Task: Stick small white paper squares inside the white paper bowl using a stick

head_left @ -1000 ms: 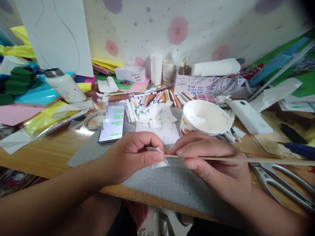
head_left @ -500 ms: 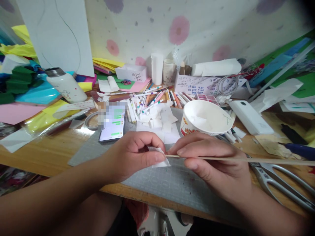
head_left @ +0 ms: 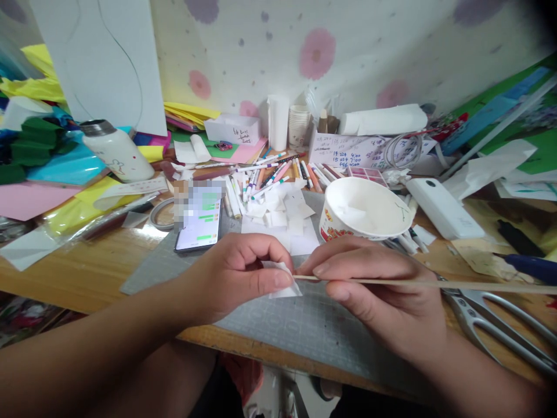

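Between the thumb and fingers of my left hand (head_left: 248, 276) a small piece of white paper (head_left: 285, 288) is pinched around the end of a thin wooden stick (head_left: 391, 282). My right hand (head_left: 378, 290) grips the same stick close by, thumb below and fingers above. The stick runs out to the right edge of the view. Both hands hover over the grey cutting mat (head_left: 270, 325). Beyond them lie cut white paper pieces (head_left: 276, 217) on a white sheet. My left fingers hide the stick's wrapped tip.
A phone (head_left: 198, 223) lies left of the paper pieces. Behind my right hand stands a white paper bowl (head_left: 365, 209); scissors (head_left: 487, 322) lie to its right. Several markers (head_left: 265, 177), a bottle (head_left: 115, 151), a roll of tape (head_left: 162, 215) and a white power bank (head_left: 444, 208) crowd the table.
The view has shifted very slightly. Both hands keep their hold on the paper and stick, with hardly any visible movement.
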`<state>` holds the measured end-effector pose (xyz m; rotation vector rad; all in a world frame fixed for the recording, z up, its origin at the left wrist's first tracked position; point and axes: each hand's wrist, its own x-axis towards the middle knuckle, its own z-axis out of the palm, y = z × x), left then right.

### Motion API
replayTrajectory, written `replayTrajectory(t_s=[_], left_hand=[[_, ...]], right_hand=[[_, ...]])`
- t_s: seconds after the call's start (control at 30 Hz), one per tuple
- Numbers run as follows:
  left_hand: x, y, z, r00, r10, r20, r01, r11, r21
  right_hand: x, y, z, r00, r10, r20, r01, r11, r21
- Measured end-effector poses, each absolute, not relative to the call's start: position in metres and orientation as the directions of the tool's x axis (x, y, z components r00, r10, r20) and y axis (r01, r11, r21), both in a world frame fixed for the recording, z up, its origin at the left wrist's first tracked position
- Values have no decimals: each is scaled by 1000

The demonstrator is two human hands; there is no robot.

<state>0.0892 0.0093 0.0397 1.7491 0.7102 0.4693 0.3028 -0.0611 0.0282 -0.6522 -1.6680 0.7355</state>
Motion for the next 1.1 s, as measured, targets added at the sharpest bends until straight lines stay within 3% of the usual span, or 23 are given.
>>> replayTrajectory(t_s=[1.1], left_hand=[[91, 10, 42, 729, 680, -72, 244, -161, 956]], right_hand=[[304, -62, 29, -210, 758, 618, 79, 643, -761]])
